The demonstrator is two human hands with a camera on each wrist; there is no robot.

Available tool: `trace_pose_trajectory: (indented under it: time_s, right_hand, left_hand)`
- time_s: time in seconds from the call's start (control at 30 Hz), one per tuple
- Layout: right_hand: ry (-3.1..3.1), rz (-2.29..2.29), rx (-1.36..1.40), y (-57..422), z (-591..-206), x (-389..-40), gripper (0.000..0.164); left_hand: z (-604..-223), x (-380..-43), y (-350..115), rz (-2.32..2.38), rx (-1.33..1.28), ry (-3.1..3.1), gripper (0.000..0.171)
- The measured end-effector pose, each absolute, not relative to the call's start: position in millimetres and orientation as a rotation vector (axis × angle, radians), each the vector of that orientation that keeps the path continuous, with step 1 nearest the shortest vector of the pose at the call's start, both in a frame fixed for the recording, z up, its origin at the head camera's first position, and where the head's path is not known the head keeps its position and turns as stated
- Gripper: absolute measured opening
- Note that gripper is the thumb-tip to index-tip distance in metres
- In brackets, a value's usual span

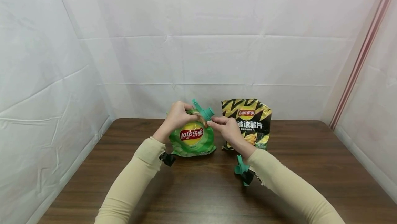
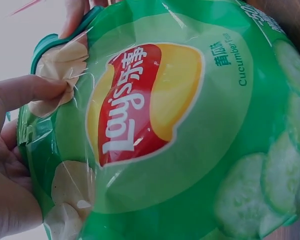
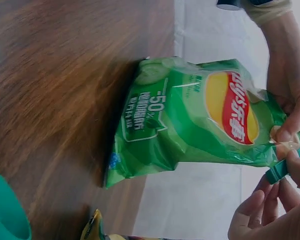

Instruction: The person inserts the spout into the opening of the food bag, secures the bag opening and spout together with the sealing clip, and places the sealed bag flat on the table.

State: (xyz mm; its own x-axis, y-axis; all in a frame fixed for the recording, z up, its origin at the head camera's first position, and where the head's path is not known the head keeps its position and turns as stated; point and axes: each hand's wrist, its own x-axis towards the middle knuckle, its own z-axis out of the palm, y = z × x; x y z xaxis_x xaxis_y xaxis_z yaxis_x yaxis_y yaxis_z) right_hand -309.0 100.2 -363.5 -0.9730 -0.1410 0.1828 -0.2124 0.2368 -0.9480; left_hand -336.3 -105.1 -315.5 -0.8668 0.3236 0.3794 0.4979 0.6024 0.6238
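A green Lay's cucumber potato chip bag [image 1: 193, 144] stands upright on the table, its top edge bunched. My left hand [image 1: 179, 118] pinches the upper edge between thumb and fingers; in the left wrist view its thumb [image 2: 37, 92] presses on the front of the bag. A teal bag clip [image 1: 205, 113] with a round spout lies along the bag's top edge. At the clip's right end, my right hand [image 1: 228, 127] pinches it between thumb and fingers. In the right wrist view, the clip's end [image 3: 277, 171] sits at the bag's top corner.
Just right stands a black and yellow Lay's bag [image 1: 248, 120], partly behind my right hand. A second teal spout clip [image 1: 240, 168] lies on the brown wooden table [image 1: 198, 189] under my right wrist. White sheeting [image 1: 217, 58] hangs behind and at both sides.
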Motion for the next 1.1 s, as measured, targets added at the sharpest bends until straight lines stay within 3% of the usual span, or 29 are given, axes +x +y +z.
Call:
trace_pose_trajectory:
  time_s: [0.7,1.1]
  right_hand:
    - [-2.481,1.868,0.247,101.7,-357.8,-309.1,0.037]
    - [-2.499,1.813,0.277,103.2,-354.3,-307.4,0.036]
  left_hand:
    - [-315.7,-332.9,-104.6,-1.12,-0.672,-2.625,0.036]
    - [-310.8,-330.9,-108.5,-1.151,-0.704,-2.653,0.015]
